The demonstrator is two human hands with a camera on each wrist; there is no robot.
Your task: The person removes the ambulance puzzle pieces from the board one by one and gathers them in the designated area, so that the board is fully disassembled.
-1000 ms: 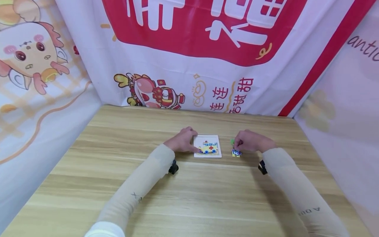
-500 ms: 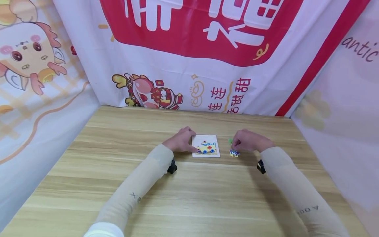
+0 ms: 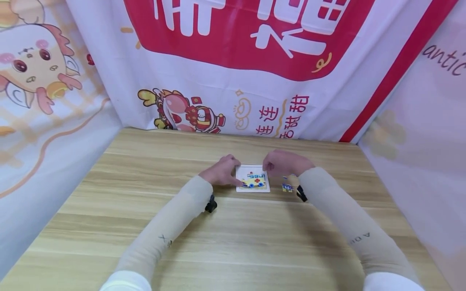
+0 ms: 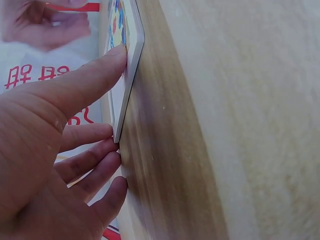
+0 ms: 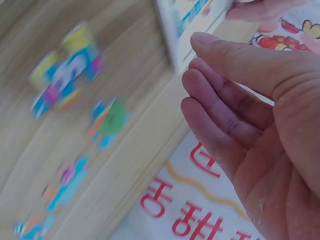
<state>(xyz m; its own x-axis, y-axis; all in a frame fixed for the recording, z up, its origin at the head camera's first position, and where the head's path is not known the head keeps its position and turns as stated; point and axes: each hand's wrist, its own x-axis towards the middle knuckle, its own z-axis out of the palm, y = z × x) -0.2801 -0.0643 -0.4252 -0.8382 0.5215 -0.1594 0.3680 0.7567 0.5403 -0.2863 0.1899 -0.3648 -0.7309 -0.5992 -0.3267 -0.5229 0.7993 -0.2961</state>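
Note:
A square white puzzle board (image 3: 248,169) with a yellow ambulance picture lies on the table. At its left side my left hand (image 3: 221,171) holds it, the thumb (image 4: 112,62) on its face and the fingertips at its far corner. My right hand (image 3: 285,162) is over the board's upper right corner with curled fingers, thumb tip near the fingertips. I cannot tell whether a piece is pinched there. On the table right of the board lies a yellow and blue jigsaw piece (image 5: 67,72), with a green and blue piece (image 5: 112,120) close by.
Two more colourful jigsaw pieces, one of them a blue and purple piece (image 5: 67,185), lie near the table's back edge. The wooden table (image 3: 218,234) ends at a printed cloth backdrop (image 3: 218,60), with cloth walls at both sides.
My right hand has moved left from the loose pieces to the board's upper right corner. My left hand has stayed on the board.

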